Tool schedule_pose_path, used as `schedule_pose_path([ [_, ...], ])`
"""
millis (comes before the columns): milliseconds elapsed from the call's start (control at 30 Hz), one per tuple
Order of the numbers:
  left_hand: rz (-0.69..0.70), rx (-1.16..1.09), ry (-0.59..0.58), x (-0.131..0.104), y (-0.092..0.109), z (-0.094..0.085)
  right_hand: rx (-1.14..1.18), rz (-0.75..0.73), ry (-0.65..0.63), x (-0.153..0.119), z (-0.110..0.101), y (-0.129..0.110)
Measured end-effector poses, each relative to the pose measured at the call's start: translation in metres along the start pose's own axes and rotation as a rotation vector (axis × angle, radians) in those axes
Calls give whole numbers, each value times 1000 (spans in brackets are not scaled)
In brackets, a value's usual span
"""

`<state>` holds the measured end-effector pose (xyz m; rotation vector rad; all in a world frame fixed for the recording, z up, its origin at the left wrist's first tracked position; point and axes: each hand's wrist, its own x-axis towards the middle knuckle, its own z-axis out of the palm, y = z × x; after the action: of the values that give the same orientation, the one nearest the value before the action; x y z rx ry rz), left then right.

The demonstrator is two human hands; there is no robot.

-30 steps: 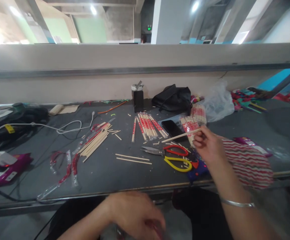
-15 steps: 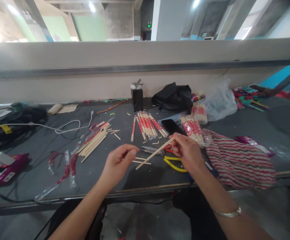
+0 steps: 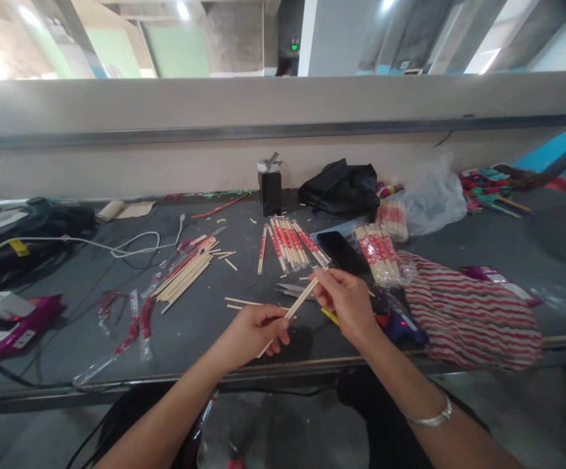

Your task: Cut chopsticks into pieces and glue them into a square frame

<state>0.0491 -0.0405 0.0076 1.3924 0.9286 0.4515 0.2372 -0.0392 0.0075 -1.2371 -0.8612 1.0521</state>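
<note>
My left hand (image 3: 258, 331) is closed around the lower part of wooden chopsticks (image 3: 302, 299). Thumb and fingers of my right hand (image 3: 344, 301) pinch their upper end, so they slant between both hands above the table's front edge. Beneath them lie cutters with pointed metal blades (image 3: 295, 290) and a yellow handle (image 3: 330, 316), partly hidden by my right hand. Loose chopsticks (image 3: 243, 301) rest just beyond my left hand. A pile of bare chopsticks (image 3: 185, 281) sits to the left, and chopsticks in red-printed wrappers (image 3: 290, 244) are fanned out farther back.
Torn wrappers (image 3: 131, 335) and a white cable (image 3: 136, 251) lie on the left. Toward the right are a phone (image 3: 341, 252), bundled chopsticks (image 3: 378, 254) and a striped cloth (image 3: 473, 316). A black bag (image 3: 339, 187) and a dark upright box (image 3: 271, 193) stand at the back.
My left hand has moved right and closed on the chopsticks, which only my right hand held before. My right hand has shifted left and slightly down.
</note>
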Motion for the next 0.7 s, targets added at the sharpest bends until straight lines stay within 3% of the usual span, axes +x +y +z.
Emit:
schedule_pose_path([
  [167, -31, -63, 19, 2, -1, -2, -34, 19, -26, -1, 0, -1],
  [533, -125, -274, -176, -2, 4, -3, -64, 54, -106, -1, 0, 6],
  [700, -110, -55, -68, -3, 8, -16, -99, 77, -165, 5, -1, 9],
])
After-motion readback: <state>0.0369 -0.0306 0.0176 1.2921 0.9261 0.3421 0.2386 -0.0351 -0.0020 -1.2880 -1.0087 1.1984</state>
